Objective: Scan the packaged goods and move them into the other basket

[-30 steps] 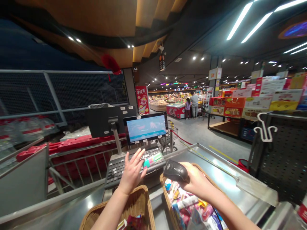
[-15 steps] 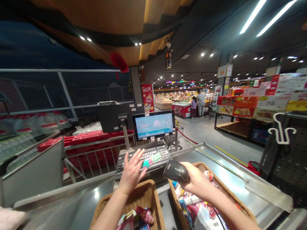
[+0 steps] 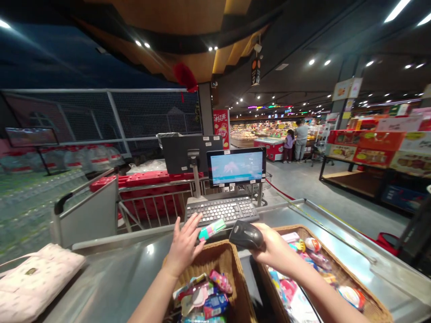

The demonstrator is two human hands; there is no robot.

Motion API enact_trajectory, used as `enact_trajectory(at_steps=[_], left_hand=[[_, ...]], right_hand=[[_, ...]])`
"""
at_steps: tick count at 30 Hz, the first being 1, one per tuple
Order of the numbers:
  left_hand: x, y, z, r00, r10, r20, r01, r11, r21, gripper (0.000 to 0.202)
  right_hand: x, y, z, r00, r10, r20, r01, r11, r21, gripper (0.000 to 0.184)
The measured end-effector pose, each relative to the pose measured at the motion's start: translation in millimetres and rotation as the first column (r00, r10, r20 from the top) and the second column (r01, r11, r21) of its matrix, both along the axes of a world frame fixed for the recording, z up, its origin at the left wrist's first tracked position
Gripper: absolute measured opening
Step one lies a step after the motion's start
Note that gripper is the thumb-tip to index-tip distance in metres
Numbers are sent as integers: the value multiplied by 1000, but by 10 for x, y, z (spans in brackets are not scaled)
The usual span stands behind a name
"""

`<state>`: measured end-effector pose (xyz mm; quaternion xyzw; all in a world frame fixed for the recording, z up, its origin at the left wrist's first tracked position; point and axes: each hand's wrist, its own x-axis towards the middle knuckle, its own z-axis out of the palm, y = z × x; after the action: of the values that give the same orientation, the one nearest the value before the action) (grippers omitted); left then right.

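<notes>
The right hand (image 3: 274, 251) wraps closed around a black, rounded plastic scanner (image 3: 245, 235), its smooth shell pointing up and ahead. The left hand (image 3: 184, 246) is open, fingers spread, with a slim mint-green packet (image 3: 211, 229) just beside the fingertips, above the steel counter (image 3: 111, 273); whether they touch it is hard to tell. Below sit the woven wicker left basket (image 3: 215, 253) and right basket (image 3: 296, 233), both heaped with glossy wrappers (image 3: 202, 294). A black keyboard (image 3: 222, 210) stands ahead, and a pale bag (image 3: 35, 278) lies at lower left.
</notes>
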<state>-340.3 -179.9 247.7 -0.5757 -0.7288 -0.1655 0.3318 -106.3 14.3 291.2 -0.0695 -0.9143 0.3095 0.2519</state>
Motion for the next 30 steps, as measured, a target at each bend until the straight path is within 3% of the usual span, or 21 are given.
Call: enact_trajectory(at_steps=[9,14,18,24,30], left_hand=[[-73,-531,-430,998,45,33,-40,991,-126,14],[-99,-725,-661,996,64,60,-50,976,-213,11],[-134,-804,-831,989,78,122,-44,963,-264,7],[-188,-866,-1060,953,156,259,-48,923,-381,12],[-237,-829,-1160,923,245,298,-62,856,-513,10]], right_hand=[[-326,-224,-145,998,58,39,-60,998,33,56],[-439,-367,-201,996,59,72,-61,998,28,50],[-505,-447,-250,990,68,124,-70,998,8,39],[-558,-529,-269,989,84,125,-83,996,-17,41],[-575,-579,-294,993,73,91,-69,997,-46,39]])
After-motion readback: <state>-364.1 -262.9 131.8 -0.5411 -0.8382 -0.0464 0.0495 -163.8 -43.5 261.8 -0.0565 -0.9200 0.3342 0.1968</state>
